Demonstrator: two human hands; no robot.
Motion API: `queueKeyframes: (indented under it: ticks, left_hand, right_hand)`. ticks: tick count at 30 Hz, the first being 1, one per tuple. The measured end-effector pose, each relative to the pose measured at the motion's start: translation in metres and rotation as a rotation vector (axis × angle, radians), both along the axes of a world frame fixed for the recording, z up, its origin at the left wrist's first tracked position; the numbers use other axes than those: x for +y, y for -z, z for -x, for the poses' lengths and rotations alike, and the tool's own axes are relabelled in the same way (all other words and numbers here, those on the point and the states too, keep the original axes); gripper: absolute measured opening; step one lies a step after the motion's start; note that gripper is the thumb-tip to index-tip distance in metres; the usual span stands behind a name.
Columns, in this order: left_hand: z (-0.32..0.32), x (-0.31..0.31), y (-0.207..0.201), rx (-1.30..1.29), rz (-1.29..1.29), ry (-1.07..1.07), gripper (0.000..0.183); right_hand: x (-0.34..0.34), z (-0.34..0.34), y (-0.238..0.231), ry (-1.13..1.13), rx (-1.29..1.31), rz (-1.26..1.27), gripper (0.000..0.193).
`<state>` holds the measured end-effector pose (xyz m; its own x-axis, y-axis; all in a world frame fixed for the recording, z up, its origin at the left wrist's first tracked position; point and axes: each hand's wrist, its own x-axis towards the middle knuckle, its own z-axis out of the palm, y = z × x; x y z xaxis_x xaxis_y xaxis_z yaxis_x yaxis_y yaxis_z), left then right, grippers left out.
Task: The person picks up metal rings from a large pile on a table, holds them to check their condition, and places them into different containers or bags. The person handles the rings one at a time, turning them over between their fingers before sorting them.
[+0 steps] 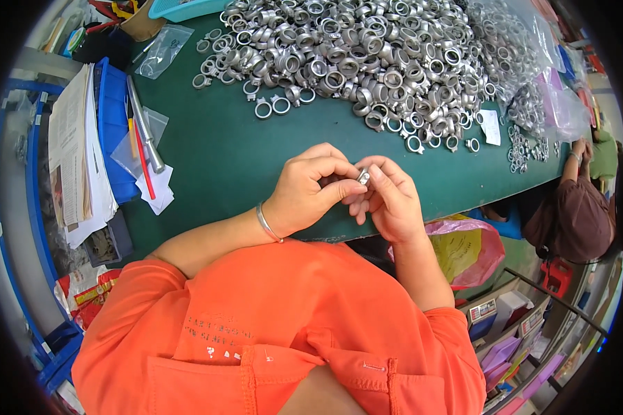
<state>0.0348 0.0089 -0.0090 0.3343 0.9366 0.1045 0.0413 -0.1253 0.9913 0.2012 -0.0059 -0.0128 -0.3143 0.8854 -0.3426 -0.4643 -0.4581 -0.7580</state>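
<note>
Between the fingertips of both hands, just over the table's near edge, is a small silver metal ring [364,178]. My left hand [307,185] pinches it from one side with thumb and forefinger. From the other side my right hand [393,197] grips it, its fingers curled behind and partly hidden. Beyond the hands, a large heap of similar silver rings [367,62] covers the far part of the green table [221,166]. A few loose rings [272,106] lie at the heap's near border.
At the left stand a blue bin [114,131], a stack of papers [83,152], a metal rod [144,124] and a red pen [145,162]. Clear plastic bags [533,48] lie at the far right. A pink plastic bag [481,256] hangs below the table edge. Another person [567,214] sits at right.
</note>
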Motion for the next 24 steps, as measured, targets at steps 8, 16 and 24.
queueKeyframes:
  ticks: [8,16,24]
  left_hand:
    - [0.000,-0.001,-0.003,0.030,0.023,-0.030,0.009]
    - [0.001,0.000,-0.002,0.072,-0.044,-0.043,0.006]
    - [-0.002,0.000,0.003,-0.274,0.540,-0.024,0.022]
  right_hand:
    - [0.000,0.001,0.000,-0.054,-0.016,0.033,0.025]
    - [0.001,0.001,0.001,-0.063,-0.046,0.016,0.026]
    - [-0.003,0.009,0.008,0.398,-0.853,-0.892,0.032]
